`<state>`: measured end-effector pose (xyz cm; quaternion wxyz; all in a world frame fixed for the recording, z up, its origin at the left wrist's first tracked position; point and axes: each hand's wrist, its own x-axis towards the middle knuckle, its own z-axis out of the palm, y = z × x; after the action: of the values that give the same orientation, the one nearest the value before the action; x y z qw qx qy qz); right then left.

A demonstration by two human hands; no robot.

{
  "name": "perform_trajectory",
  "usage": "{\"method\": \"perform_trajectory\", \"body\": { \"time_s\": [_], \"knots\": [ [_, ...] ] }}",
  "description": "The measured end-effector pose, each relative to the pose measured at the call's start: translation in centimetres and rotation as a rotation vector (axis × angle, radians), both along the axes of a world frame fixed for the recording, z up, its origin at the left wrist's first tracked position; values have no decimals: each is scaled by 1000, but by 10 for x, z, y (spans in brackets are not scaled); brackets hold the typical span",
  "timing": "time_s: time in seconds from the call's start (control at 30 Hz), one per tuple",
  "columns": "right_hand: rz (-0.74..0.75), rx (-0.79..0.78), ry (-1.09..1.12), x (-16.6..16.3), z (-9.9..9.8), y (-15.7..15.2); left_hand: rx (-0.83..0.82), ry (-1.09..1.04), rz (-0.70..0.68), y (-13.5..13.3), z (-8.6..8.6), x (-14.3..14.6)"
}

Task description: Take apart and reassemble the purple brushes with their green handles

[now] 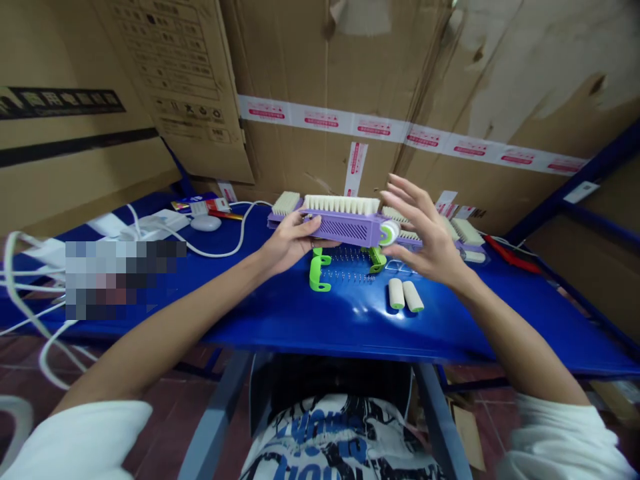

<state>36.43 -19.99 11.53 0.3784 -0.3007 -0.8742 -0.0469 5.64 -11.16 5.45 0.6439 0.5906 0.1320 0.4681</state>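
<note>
My left hand [295, 239] grips a purple brush [345, 228] with pale bristles facing up, raised over the blue table. A round white and green end piece [389, 233] sits at the brush's right end. My right hand [423, 230] is beside that end, fingers spread; whether its thumb touches the end piece I cannot tell. Below the brush lie a green bracket [316, 272], another green bracket [376, 260] and rows of small metal pins [350, 276]. Two pale rollers with green ends, a left roller [396, 293] and a right roller [413, 296], lie nearer me.
More bristled brushes [467, 231] line the back of the blue table [300, 320]. A white mouse [205, 223], a power strip [165, 220] and loose white cables [220, 253] occupy the left. A red object [513, 257] lies at the right. Cardboard [310, 60] walls the back.
</note>
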Motion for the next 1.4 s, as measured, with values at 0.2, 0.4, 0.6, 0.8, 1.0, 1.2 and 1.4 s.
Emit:
{"method": "perform_trajectory", "body": {
  "time_s": [0.2, 0.4, 0.6, 0.8, 1.0, 1.2, 1.4],
  "knots": [
    [-21, 235, -73, -64, 28, 20, 61, 8, 384, 5, 7, -3],
    [-135, 317, -104, -88, -3, 54, 354, 27, 488, -10, 14, -8],
    [-238, 289, -186, -94, -10, 56, 461, 111, 477, -3, 8, -18],
    [-282, 290, -254, -95, -6, 47, 518, 254, 594, -10, 8, -16],
    [-275, 309, -324, -95, -4, 47, 659, 317, 545, -2, 7, -23],
    [-324, 343, -356, -99, -2, 46, 904, 456, 520, 15, 0, -26],
    [-293, 310, -331, -100, -8, 49, 965, 485, 515, 21, -4, -30]
  ]
}}
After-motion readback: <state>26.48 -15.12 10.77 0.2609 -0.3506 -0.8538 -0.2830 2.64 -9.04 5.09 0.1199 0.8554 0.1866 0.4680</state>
